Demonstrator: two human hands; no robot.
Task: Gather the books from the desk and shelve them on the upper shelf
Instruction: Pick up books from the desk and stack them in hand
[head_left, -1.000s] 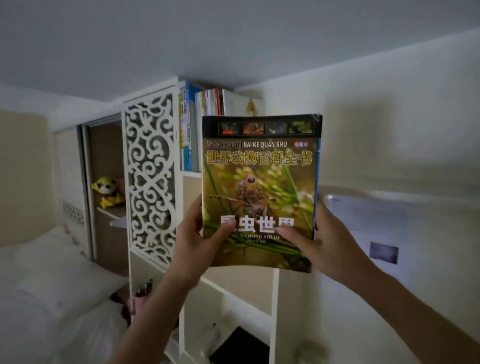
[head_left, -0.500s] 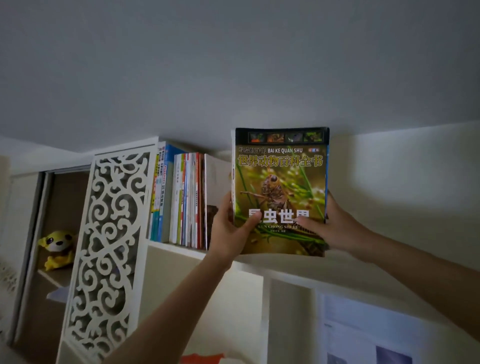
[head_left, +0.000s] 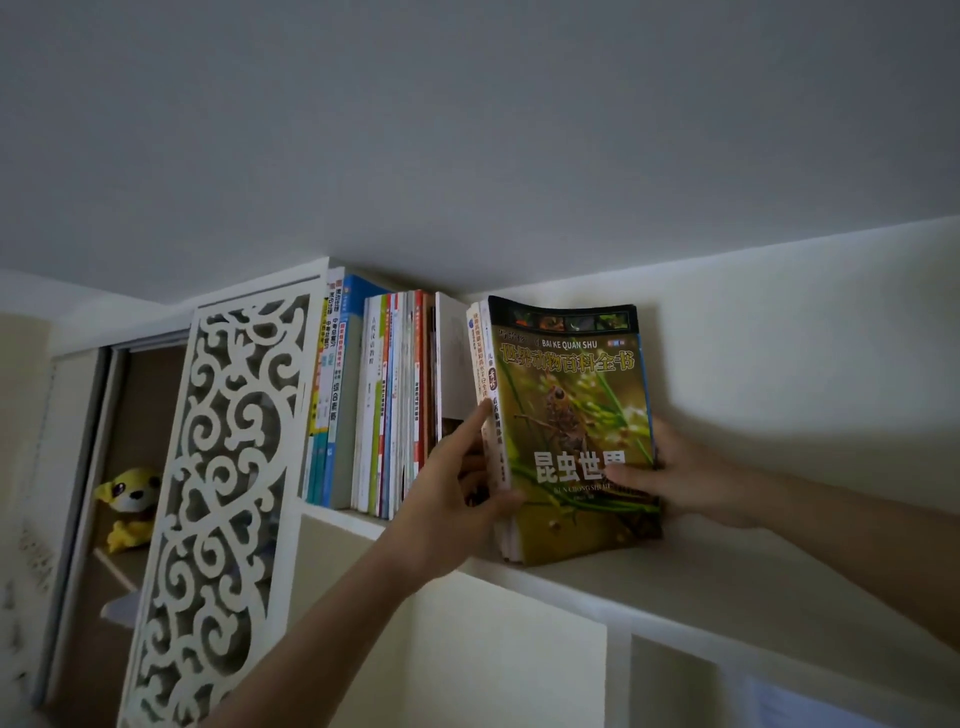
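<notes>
The held stack of books (head_left: 571, 431) stands on the upper shelf (head_left: 727, 582), right of the shelved row (head_left: 374, 405).

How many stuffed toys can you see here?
1: a yellow plush toy sits on a lower shelf in the open cabinet at far left, beside the white fretwork panel. Others may be hidden behind it.

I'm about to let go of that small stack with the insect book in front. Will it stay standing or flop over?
Likely to flop. The stack of books holds thin softcovers, and the front cover's top edge already curves. It stands apart from the shelved row, so it would probably tip into that gap. Its glossy cover may slide on the upper shelf.
</notes>
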